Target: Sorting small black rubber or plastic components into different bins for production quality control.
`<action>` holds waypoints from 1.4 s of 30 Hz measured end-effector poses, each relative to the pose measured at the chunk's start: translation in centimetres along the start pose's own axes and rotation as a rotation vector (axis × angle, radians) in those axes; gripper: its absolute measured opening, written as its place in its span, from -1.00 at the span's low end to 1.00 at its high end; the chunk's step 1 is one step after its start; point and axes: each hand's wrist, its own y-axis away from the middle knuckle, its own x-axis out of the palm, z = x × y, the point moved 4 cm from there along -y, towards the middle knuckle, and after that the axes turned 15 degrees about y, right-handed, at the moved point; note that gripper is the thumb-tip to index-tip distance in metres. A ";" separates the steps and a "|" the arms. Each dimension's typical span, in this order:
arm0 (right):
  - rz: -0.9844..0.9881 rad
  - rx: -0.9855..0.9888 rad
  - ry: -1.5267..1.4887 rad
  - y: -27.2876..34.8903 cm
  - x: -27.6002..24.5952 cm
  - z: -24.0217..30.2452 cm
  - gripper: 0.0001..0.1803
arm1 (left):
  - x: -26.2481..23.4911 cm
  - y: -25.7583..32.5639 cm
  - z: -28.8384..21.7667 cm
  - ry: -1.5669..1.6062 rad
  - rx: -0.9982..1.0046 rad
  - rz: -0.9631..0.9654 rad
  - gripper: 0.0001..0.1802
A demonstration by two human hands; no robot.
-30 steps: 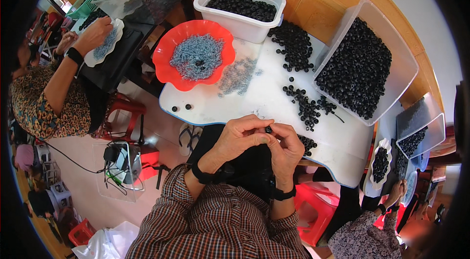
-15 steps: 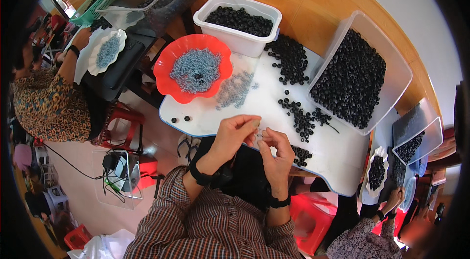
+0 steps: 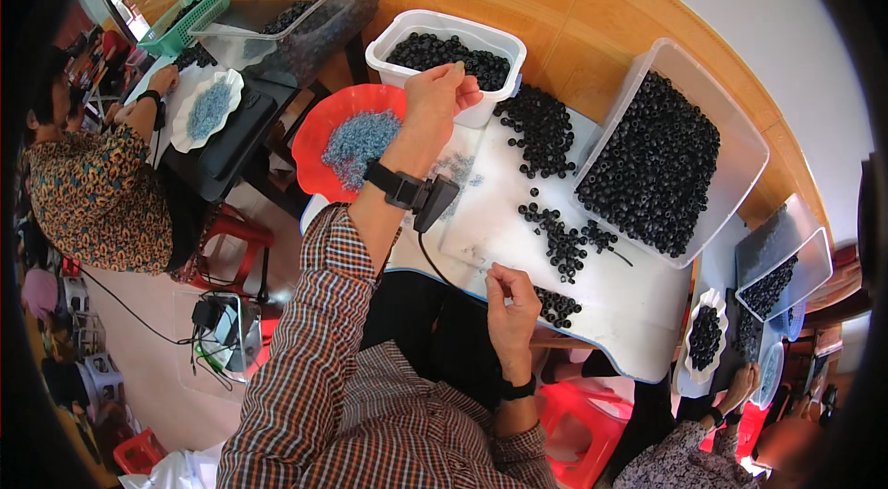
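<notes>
**Hands at a bench of small black rings**

While the left hand [image 3: 439, 96] is raised over the near rim of a white tub [image 3: 450, 36] filled with black rings, its fingers are pinched narrow; whether they hold anything cannot be told. A black strap with a small device circles that wrist. Just left of the tub sits a red scalloped bowl [image 3: 319, 133] of tiny blue-grey pieces. The right hand [image 3: 511, 309] rests at the near edge of the white bench [image 3: 638, 299], fingers curled close together, apparently pinching something too small to make out. A loose heap of black rings [image 3: 560, 244] lies just beyond it. To the right, a large clear tray [image 3: 735, 170] tilts, full of more rings.
</notes>
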 end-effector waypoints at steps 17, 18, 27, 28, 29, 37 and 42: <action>0.047 -0.036 0.039 0.1 1.0 -0.4 -0.86 | -11.2 13.4 3.2 -1.134 0.505 0.296 -0.84; 0.048 -0.036 0.041 0.2 1.1 -0.3 -0.86 | -11.2 13.6 3.5 -1.155 0.492 0.253 -0.89; 0.075 -0.054 0.097 0.3 1.4 0.0 -0.84 | -11.6 13.2 4.1 -1.381 0.447 0.233 -0.75; 0.076 -0.057 0.114 0.3 1.4 0.0 -0.84 | -11.7 13.1 4.3 -1.381 0.447 0.229 -0.75; 0.076 -0.061 0.131 0.3 1.5 0.1 -0.84 | -11.8 13.0 4.5 -1.369 0.461 0.207 -0.76; 0.073 -0.067 0.157 0.1 1.5 0.3 -0.85 | -11.8 13.1 4.5 -1.383 0.510 0.218 -0.82; 0.067 -0.069 0.161 0.2 1.6 0.3 -0.85 | -11.7 13.1 4.5 -1.418 0.488 0.212 -0.85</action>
